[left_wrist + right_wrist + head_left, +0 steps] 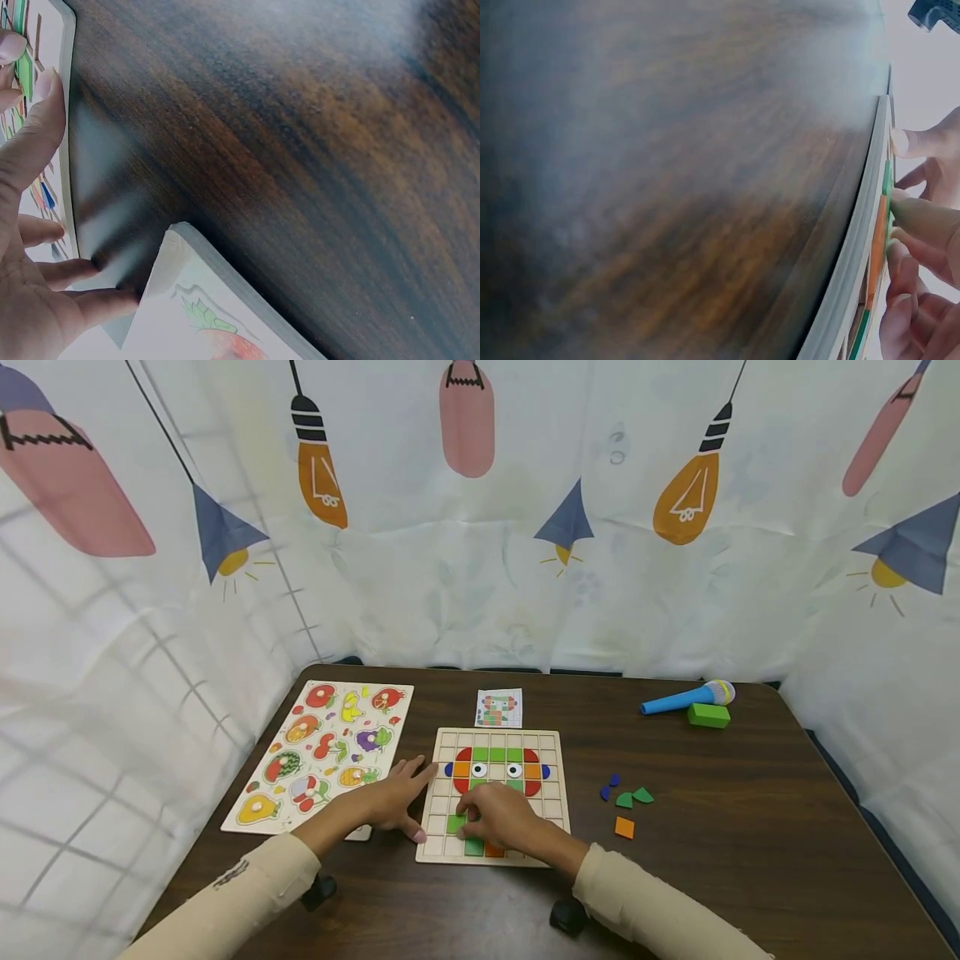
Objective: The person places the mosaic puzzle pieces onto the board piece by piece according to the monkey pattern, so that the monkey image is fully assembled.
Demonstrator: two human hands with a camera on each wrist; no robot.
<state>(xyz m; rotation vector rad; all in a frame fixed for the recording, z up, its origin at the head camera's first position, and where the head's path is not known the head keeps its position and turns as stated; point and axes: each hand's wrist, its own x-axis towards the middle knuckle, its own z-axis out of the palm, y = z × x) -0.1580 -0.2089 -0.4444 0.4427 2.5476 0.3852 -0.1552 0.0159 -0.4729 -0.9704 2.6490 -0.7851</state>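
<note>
A wooden grid board [552,747] holds coloured tiles: red, green and orange ones with two eye tiles in the upper part, and green and orange ones lower down. My left hand [392,797] rests at the board's left edge, fingers spread and thumb near its lower-left corner. My right hand [501,817] is over the lower middle of the board, its thumb and forefinger curled together on a green tile [455,824] at the lower left. The right hand covers some central squares. In the right wrist view, its fingertips touch green and orange tiles [877,244].
A fruit picture board [258,781] lies to the left. A small pattern card [498,708] is behind the grid board. To the right are loose blue, green and orange tiles [624,827]. A toy microphone [678,700] and a green block [708,716] lie farther back.
</note>
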